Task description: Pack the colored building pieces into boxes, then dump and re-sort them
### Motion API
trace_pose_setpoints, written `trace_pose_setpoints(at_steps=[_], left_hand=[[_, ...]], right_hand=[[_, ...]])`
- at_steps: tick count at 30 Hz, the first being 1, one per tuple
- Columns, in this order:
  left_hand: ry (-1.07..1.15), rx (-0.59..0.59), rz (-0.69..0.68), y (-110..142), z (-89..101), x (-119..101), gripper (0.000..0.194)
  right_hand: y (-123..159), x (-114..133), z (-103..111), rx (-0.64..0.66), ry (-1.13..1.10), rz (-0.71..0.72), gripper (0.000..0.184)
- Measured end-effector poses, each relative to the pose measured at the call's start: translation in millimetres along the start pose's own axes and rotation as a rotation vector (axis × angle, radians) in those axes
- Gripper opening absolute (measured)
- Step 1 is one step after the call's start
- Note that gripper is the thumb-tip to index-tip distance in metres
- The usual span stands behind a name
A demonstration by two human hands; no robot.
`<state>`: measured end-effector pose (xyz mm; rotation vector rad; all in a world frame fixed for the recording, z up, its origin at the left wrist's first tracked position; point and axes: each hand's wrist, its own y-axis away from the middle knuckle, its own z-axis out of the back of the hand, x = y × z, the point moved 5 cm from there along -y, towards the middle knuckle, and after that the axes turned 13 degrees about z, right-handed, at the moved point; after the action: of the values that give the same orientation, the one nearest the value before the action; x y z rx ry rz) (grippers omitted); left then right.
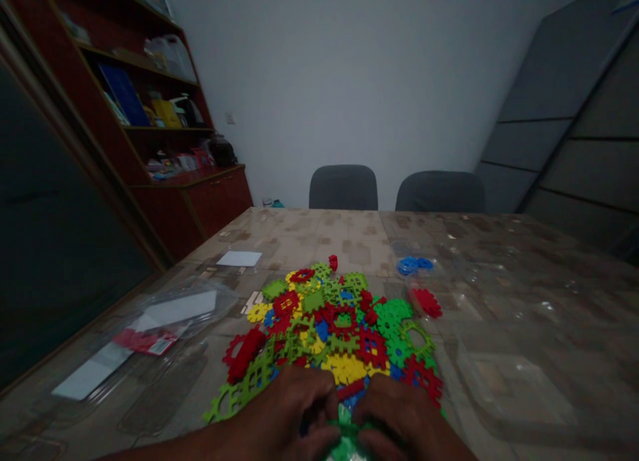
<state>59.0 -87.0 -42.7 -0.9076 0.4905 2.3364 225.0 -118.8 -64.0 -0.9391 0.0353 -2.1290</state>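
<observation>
At the near edge of the table, my left hand (pixel 299 411) and my right hand (pixel 399 411) meet around a green plastic building piece (pixel 345 441). Fingers of both hands close on it from either side, and its lower part is cut off by the frame. Just beyond my knuckles spreads a heap of interlocking plastic pieces in several colours, with a yellow piece (pixel 344 368) nearest. A red window piece (pixel 373 348) and green gear-shaped pieces (pixel 393 314) lie farther into the heap.
Left of the heap lie clear plastic packaging (pixel 200 308) and a red-and-white label (pixel 150 341). Blue pieces (pixel 414 265) and a red gear piece (pixel 426 303) rest to the right, near a clear plastic tray (pixel 524 388). Two grey chairs (pixel 343 187) stand behind the table.
</observation>
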Motion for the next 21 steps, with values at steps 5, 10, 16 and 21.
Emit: trace_pose_setpoints(at_steps=[5, 10, 16, 21], left_hand=[[-0.001, 0.011, -0.075, 0.8, 3.4, -3.8, 0.008], [-0.108, 0.007, -0.137, 2.1, 11.2, -6.8, 0.006], [-0.252, 0.202, -0.200, 10.2, 10.8, -10.3, 0.013], [-0.322, 0.267, -0.193, 11.9, 12.6, -13.1, 0.019]], right_hand=[[-6.3, 11.1, 32.6, -0.052, 0.038, -0.006, 0.019], [9.3, 2.8, 140.0, -0.326, 0.331, -0.124, 0.020], [99.1, -64.1, 264.3, -0.613, 0.769, -0.527, 0.041], [150.3, -119.9, 281.3, -0.615, 0.794, -0.585, 0.038]])
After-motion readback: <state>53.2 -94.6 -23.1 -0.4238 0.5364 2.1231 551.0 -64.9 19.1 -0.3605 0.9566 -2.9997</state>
